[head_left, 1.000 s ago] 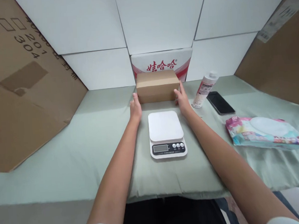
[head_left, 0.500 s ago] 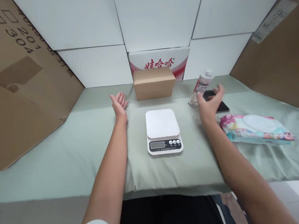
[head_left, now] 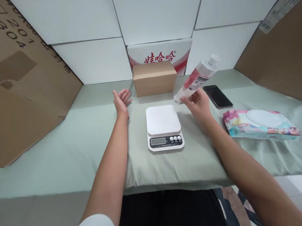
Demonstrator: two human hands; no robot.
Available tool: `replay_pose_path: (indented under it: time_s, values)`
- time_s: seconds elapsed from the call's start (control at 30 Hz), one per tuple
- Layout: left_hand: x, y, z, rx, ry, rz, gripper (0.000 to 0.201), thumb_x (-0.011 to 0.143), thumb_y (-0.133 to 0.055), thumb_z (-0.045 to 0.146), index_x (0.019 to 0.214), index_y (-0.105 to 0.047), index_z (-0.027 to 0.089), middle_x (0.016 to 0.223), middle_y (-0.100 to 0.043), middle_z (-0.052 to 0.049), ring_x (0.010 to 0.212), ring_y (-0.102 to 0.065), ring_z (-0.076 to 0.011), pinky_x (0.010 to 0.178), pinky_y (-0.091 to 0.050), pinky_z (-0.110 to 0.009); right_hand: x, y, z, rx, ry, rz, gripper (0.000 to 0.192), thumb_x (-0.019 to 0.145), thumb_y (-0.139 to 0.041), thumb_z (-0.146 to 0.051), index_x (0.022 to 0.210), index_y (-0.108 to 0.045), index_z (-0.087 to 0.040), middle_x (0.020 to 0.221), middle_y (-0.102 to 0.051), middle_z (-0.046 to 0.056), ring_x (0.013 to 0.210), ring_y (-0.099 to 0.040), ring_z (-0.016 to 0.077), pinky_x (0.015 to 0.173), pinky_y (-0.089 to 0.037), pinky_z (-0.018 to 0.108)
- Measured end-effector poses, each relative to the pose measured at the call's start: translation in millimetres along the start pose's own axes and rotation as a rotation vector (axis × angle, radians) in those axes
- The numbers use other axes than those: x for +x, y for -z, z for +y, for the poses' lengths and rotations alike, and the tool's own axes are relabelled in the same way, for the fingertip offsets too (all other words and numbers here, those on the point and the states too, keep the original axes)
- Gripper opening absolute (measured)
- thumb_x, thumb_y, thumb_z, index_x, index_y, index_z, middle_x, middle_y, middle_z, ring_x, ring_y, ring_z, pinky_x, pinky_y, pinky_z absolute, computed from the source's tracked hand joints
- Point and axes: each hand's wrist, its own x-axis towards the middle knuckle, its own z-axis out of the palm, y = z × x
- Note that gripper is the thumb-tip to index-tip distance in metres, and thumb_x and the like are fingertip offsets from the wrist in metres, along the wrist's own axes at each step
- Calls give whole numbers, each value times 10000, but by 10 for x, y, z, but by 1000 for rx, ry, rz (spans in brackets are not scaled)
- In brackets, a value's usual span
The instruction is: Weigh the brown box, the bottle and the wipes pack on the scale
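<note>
My right hand [head_left: 197,104] is closed round the lower part of a clear bottle [head_left: 196,78] with a white cap and a red and white label. The bottle tilts, its cap toward the upper right, and its base is above the cloth near the scale. A white digital kitchen scale [head_left: 163,120] sits in front of me with nothing on its platform; its display looks blank. To the left of the scale, my left hand [head_left: 122,102] rests on the cloth, palm turned up and fingers stretched out, holding nothing.
Behind the scale stands a small brown cardboard box [head_left: 154,83], before a white carton [head_left: 159,53] with red lettering. A black phone [head_left: 217,96] and a pack of wet wipes [head_left: 261,124] lie at the right. Large cardboard sheets [head_left: 17,113] flank the green cloth [head_left: 100,131].
My right hand has taken hold of the bottle, lifted it and carried it left toward the scale, uncovering the phone. The left hand stays almost in place.
</note>
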Motion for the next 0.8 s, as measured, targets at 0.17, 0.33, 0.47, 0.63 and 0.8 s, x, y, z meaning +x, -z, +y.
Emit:
replay_pose_path:
  time_s: [0.17, 0.33, 0.47, 0.63, 0.8]
  values:
    - [10, 18, -7, -10, -13, -20, 890, 1009, -179, 817, 1206, -758, 170, 1471, -681, -227, 1375, -681, -329, 1048, -588, -470, -273, -309, -491, -4, 68, -294, 367, 843, -811, -510, 1040, -689, -225, 900, -736, 22, 768, -652, 187, 771, -548, 363]
    - [24, 25, -21, -19, -10, -27, 893, 1021, -162, 801, 1225, -750, 160, 1473, -680, -217, 1375, -680, -322, 1066, -585, -462, -372, -390, -530, -49, 85, -434, 339, 880, -782, -512, 1050, -695, -231, 922, -757, 20, 727, -645, 179, 811, -513, 383]
    - [25, 19, -19, -14, -1, -28, 907, 1024, -138, 797, 1258, -736, 157, 1478, -680, -205, 1371, -684, -304, 1077, -581, -446, -378, -397, -500, -41, 23, -461, 377, 872, -789, -502, 1112, -692, -228, 937, -756, 33, 754, -653, 193, 780, -503, 371]
    - [17, 18, -8, -14, 1, -29, 913, 1003, -168, 829, 1271, -734, 165, 1481, -674, -213, 1386, -672, -321, 1089, -574, -458, -377, -375, -524, -61, -3, -458, 469, 878, -775, -581, 1196, -709, -243, 1054, -780, 53, 768, -638, 187, 770, -525, 375]
    - [20, 30, -15, -29, -7, -27, 899, 1014, -172, 814, 1263, -736, 160, 1482, -672, -212, 1384, -673, -325, 1082, -578, -452, -296, -220, -383, -14, 28, -202, 710, 919, -677, -698, 1503, -576, -305, 1347, -753, 98, 924, -687, 232, 864, -571, 428]
